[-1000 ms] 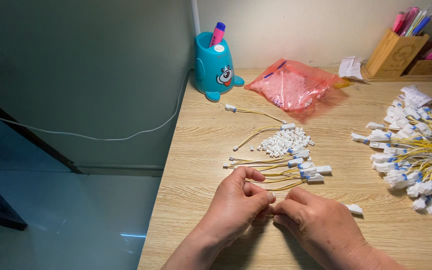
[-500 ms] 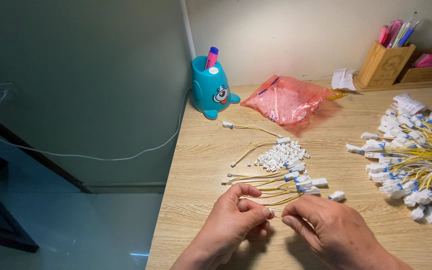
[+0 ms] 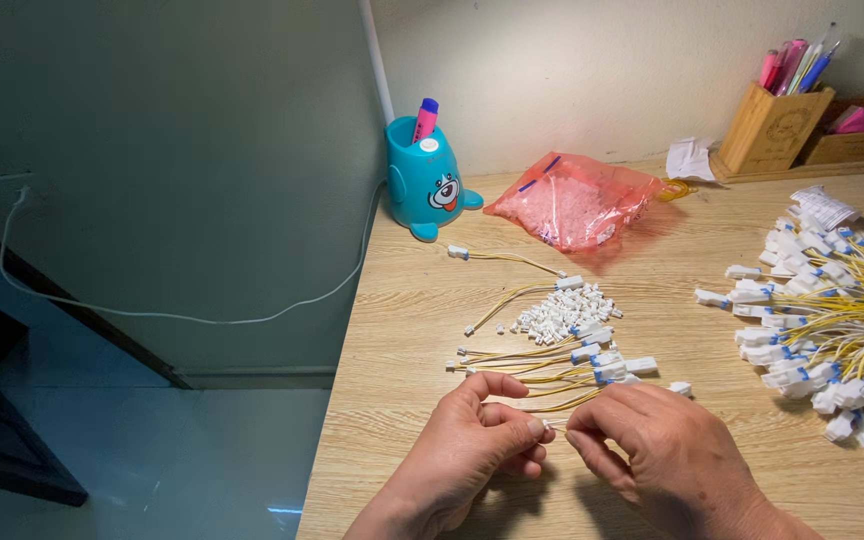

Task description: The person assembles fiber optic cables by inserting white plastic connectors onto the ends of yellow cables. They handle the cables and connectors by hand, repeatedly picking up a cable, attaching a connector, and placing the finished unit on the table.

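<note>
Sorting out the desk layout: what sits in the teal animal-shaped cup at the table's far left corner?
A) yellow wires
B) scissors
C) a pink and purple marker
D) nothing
C: a pink marker with a purple cap sticks up out of the teal cup, while the yellow wires lie on the table near the hands.

2 bare hands (image 3: 572,460), no sleeves, no rings

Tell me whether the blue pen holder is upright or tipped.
Upright: the blue pen holder stands on its base, a marker sticking from its top.
</note>
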